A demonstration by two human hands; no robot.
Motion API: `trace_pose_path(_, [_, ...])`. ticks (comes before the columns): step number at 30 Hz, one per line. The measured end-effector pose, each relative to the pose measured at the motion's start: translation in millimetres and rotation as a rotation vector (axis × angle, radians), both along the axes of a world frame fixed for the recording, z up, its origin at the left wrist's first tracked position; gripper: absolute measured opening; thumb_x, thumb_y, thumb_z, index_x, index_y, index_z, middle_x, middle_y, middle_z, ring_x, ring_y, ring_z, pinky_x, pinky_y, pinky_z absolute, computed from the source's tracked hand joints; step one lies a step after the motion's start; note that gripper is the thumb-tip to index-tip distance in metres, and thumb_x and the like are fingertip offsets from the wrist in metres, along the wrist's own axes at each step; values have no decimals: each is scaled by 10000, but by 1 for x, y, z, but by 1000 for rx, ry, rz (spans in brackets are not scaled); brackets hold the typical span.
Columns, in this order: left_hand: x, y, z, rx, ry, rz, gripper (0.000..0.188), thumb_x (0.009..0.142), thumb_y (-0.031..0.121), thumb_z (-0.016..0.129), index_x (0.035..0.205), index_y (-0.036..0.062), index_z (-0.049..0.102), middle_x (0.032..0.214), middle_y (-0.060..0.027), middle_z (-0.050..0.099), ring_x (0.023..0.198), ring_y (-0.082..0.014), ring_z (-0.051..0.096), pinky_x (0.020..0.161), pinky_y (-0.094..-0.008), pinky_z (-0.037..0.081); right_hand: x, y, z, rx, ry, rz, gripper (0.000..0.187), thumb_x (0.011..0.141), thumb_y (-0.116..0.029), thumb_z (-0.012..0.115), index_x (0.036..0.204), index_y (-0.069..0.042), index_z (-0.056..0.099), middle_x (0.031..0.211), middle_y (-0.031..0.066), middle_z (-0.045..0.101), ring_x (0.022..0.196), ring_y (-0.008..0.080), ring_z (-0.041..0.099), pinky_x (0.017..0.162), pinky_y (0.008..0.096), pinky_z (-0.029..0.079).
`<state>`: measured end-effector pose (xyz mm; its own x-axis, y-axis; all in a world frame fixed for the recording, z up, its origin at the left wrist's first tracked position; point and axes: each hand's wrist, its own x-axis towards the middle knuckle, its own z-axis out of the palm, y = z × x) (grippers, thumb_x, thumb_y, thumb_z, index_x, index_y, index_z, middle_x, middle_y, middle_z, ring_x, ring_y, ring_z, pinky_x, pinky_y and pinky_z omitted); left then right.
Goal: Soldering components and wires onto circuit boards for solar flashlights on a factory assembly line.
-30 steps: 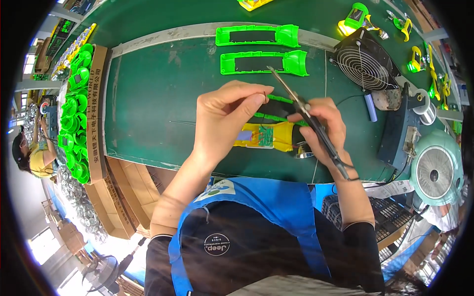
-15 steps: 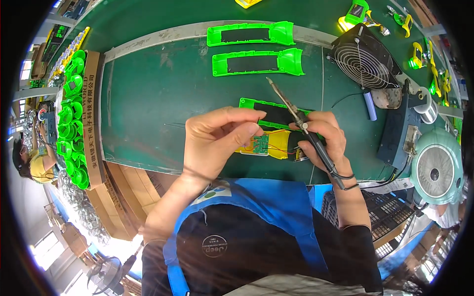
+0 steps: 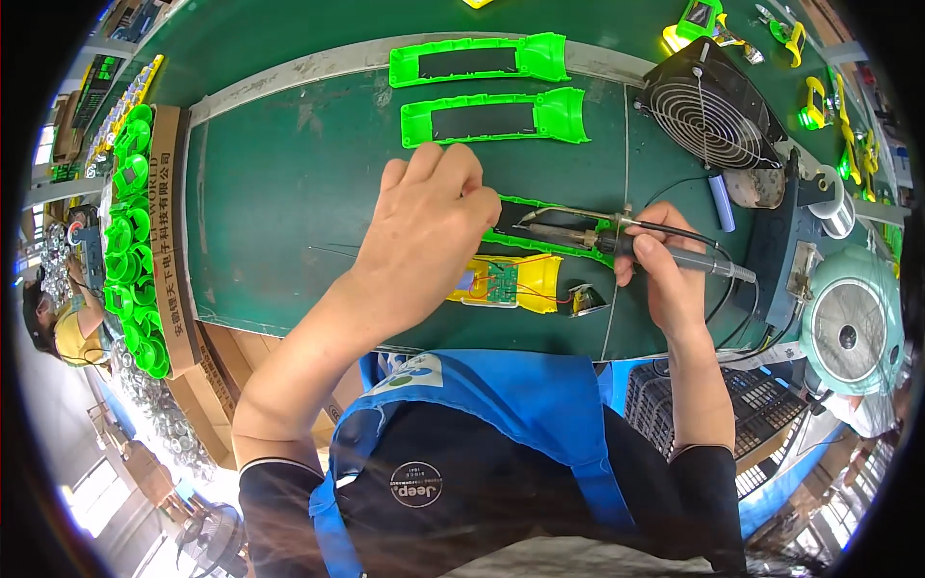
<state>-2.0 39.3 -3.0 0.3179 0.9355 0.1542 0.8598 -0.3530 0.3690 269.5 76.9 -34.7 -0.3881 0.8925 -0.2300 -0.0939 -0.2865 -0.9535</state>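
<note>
My right hand [image 3: 670, 265] grips a soldering iron [image 3: 689, 258] with a solder-feed tube along its top. Its tip points left, over the black pad of the nearest green plastic shell [image 3: 549, 249]. My left hand [image 3: 424, 226] is closed at that shell's left end, back of the hand up; whatever its fingers pinch is hidden. Just nearer to me lies a yellow housing [image 3: 549, 284] with a green circuit board [image 3: 501, 282] and thin red and black wires. A small shiny metal part [image 3: 588, 301] sits at its right end, apart from both hands.
Two more green shells [image 3: 482, 60] lie farther back. A black fan [image 3: 708, 111], a blue cylindrical cell [image 3: 722, 204], a solder spool [image 3: 833, 204] and a soldering station [image 3: 771, 260] stand right. At left is a carton [image 3: 173, 241] with green cups [image 3: 135, 231]; a round fan [image 3: 848, 328] stands lower right.
The soldering iron has swung from pointing up and away to lying nearly level over the nearest green shell. My left hand has turned and moved from above the circuit board to that shell's left end.
</note>
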Motion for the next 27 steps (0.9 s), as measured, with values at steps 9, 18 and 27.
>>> trace_pose_path(9, [11,12,9,-59,271,-70,23,703,84,631,722,72,625,907,-49,493,907,-228,478,813,-362,349,-10,5,4,0,-135,51,122,885,-72,631,938,12,561,747,70,633,619,102,631,537,220,512])
trace_pose_path(18, [7,15,3,-72,249,-70,29,735,92,638,727,89,610,909,-37,483,917,-215,472,836,-364,352,-14,11,5,3,-143,104,118,879,-49,644,945,11,567,783,66,642,644,100,645,539,219,520])
trace_pose_path(27, [8,14,0,-45,246,-67,31,717,69,635,739,82,616,921,-46,494,936,-220,483,840,-365,354,-16,10,5,-6,-162,116,122,870,-37,655,950,10,575,786,60,644,654,100,651,542,216,520])
